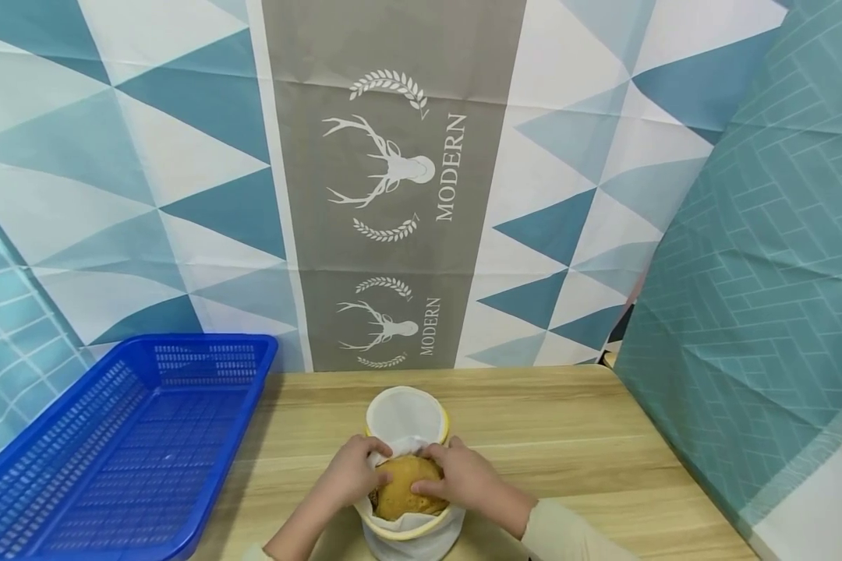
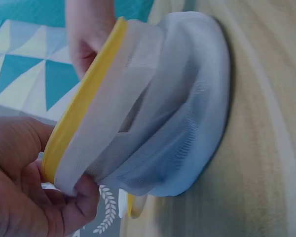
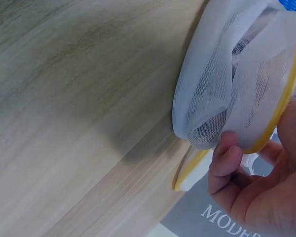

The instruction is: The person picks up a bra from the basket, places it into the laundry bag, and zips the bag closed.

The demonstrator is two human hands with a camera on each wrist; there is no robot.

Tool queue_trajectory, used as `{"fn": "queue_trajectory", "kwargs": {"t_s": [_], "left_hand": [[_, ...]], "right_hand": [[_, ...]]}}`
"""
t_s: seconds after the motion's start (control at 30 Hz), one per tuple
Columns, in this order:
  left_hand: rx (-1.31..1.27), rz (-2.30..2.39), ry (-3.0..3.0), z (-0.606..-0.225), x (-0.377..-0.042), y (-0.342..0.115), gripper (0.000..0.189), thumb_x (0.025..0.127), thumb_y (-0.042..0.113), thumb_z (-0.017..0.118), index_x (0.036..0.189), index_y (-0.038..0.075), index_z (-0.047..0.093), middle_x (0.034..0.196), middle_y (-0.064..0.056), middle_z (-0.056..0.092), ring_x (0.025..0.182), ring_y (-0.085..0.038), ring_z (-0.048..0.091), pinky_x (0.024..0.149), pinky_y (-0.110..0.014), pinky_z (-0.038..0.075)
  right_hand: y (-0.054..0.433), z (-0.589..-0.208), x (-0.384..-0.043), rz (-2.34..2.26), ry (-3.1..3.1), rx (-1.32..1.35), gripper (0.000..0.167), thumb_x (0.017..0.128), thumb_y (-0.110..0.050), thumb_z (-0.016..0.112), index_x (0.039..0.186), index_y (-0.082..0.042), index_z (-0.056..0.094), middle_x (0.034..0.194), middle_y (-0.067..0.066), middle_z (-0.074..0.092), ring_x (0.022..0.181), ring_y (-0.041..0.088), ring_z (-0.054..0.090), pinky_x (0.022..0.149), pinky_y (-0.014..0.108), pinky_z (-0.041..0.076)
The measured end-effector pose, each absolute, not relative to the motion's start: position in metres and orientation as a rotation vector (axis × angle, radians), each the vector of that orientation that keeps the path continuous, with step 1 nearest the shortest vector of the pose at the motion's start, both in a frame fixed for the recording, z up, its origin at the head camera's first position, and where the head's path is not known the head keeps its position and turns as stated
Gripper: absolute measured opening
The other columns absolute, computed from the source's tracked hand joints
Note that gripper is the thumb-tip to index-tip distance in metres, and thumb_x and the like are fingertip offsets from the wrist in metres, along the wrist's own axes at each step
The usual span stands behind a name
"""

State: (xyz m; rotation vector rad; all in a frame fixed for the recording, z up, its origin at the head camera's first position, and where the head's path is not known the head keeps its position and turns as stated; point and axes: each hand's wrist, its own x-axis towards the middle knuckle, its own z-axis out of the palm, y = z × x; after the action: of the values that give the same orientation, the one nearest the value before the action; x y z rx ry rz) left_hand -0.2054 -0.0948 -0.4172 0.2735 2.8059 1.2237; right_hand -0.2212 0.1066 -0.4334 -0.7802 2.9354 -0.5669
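A round white mesh laundry bag (image 1: 410, 548) with yellow trim stands on the table, its lid (image 1: 407, 417) folded back towards the wall. Inside sits a rounded tan-brown thing (image 1: 407, 487) whose kind I cannot tell, with whitish material around it. My left hand (image 1: 351, 471) grips the bag's rim on the left; in the left wrist view its fingers (image 2: 84, 202) curl against the mesh below the yellow edge (image 2: 84, 101). On the opposite side my right hand (image 1: 466, 479) holds the rim, fingertips (image 3: 227, 153) outside against the mesh and the thumb over the tan-brown thing.
A blue plastic basket (image 1: 249, 397) with slotted walls stands at the left on the wooden table (image 1: 568, 444). Behind the table hangs a patterned cloth (image 1: 386, 47) with deer heads and triangles. A teal sheet (image 1: 758, 312) hangs along the right side.
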Motion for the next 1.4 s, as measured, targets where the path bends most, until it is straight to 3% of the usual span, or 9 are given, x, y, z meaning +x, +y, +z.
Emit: {"fn": "queue_trajectory", "kwargs": {"t_s": [0.13, 0.27, 0.37, 0.53, 0.77, 0.93, 1.13, 1.27, 1.4], "left_hand": [[0.198, 1.318, 2.705, -0.409, -0.209, -0.101, 0.018, 0.081, -0.001, 0.062, 0.098, 0.002, 0.067, 0.107, -0.019, 0.06, 0.085, -0.028, 0.057, 0.068, -0.038, 0.05], [0.153, 1.422, 2.66, -0.408, -0.213, -0.107, 0.024, 0.08, -0.007, 0.054, 0.098, 0.001, 0.069, 0.105, -0.019, 0.062, 0.077, -0.02, 0.051, 0.06, -0.026, 0.043], [0.12, 1.507, 2.635, -0.407, -0.216, -0.108, 0.025, 0.08, -0.008, 0.052, 0.097, 0.0, 0.069, 0.105, -0.018, 0.063, 0.085, -0.021, 0.053, 0.064, -0.026, 0.046], [0.059, 1.635, 2.574, -0.405, -0.219, -0.107, 0.026, 0.082, -0.009, 0.05, 0.098, -0.003, 0.069, 0.104, -0.017, 0.064, 0.077, -0.018, 0.052, 0.062, -0.025, 0.045], [0.203, 1.466, 2.677, -0.414, -0.216, -0.097, 0.016, 0.079, 0.01, 0.069, 0.093, 0.002, 0.071, 0.109, -0.018, 0.065, 0.099, -0.026, 0.057, 0.077, -0.037, 0.049], [0.269, 1.242, 2.815, -0.423, -0.213, -0.087, 0.025, 0.072, 0.028, 0.079, 0.09, 0.011, 0.073, 0.108, -0.02, 0.059, 0.095, -0.029, 0.058, 0.077, -0.046, 0.049], [0.21, 1.12, 2.895, -0.424, -0.209, -0.078, 0.022, 0.07, 0.023, 0.08, 0.089, 0.015, 0.072, 0.104, -0.016, 0.056, 0.09, -0.026, 0.058, 0.066, -0.041, 0.047], [0.185, 1.077, 2.922, -0.427, -0.207, -0.074, 0.023, 0.068, 0.019, 0.081, 0.09, 0.016, 0.072, 0.098, -0.013, 0.055, 0.083, -0.022, 0.056, 0.059, -0.036, 0.043], [0.144, 1.02, 2.95, -0.431, -0.205, -0.071, 0.024, 0.067, 0.019, 0.081, 0.089, 0.019, 0.07, 0.096, -0.011, 0.054, 0.08, -0.021, 0.055, 0.056, -0.036, 0.042]], "right_hand": [[0.104, -0.435, -0.22, -0.534, 2.953, -0.77, 0.049, 0.076, -0.052, 0.07, 0.111, -0.02, 0.06, 0.086, 0.001, 0.053, 0.063, 0.007, 0.045, 0.052, 0.024, 0.04], [0.102, -0.437, -0.22, -0.496, 2.985, -0.765, 0.049, 0.073, -0.051, 0.072, 0.111, -0.022, 0.059, 0.084, 0.0, 0.051, 0.059, 0.009, 0.046, 0.049, 0.025, 0.038], [0.101, -0.437, -0.219, -0.48, 3.0, -0.785, 0.05, 0.073, -0.05, 0.073, 0.112, -0.023, 0.058, 0.081, 0.0, 0.05, 0.057, 0.009, 0.045, 0.048, 0.025, 0.037], [0.1, -0.438, -0.218, -0.454, 3.009, -0.816, 0.052, 0.071, -0.049, 0.073, 0.113, -0.024, 0.057, 0.08, -0.001, 0.046, 0.055, 0.007, 0.043, 0.047, 0.022, 0.036], [0.103, -0.439, -0.216, -0.519, 2.987, -0.805, 0.051, 0.07, -0.049, 0.075, 0.11, -0.022, 0.059, 0.084, -0.001, 0.048, 0.06, 0.007, 0.045, 0.05, 0.023, 0.038], [0.109, -0.438, -0.218, -0.71, 2.877, -0.723, 0.05, 0.069, -0.048, 0.077, 0.104, -0.016, 0.061, 0.084, -0.002, 0.048, 0.066, 0.006, 0.041, 0.054, 0.019, 0.038], [0.108, -0.425, -0.223, -1.034, 2.671, -0.632, 0.032, 0.074, -0.022, 0.079, 0.099, -0.006, 0.065, 0.073, 0.001, 0.047, 0.061, 0.009, 0.039, 0.05, 0.019, 0.033], [0.106, -0.415, -0.224, -1.093, 2.62, -0.613, 0.016, 0.08, -0.002, 0.068, 0.096, -0.004, 0.066, 0.064, -0.002, 0.046, 0.055, 0.009, 0.04, 0.045, 0.019, 0.033], [0.105, -0.41, -0.224, -1.114, 2.658, -0.59, 0.019, 0.081, 0.006, 0.057, 0.093, -0.003, 0.067, 0.062, -0.001, 0.047, 0.052, 0.009, 0.04, 0.044, 0.019, 0.034]]}}
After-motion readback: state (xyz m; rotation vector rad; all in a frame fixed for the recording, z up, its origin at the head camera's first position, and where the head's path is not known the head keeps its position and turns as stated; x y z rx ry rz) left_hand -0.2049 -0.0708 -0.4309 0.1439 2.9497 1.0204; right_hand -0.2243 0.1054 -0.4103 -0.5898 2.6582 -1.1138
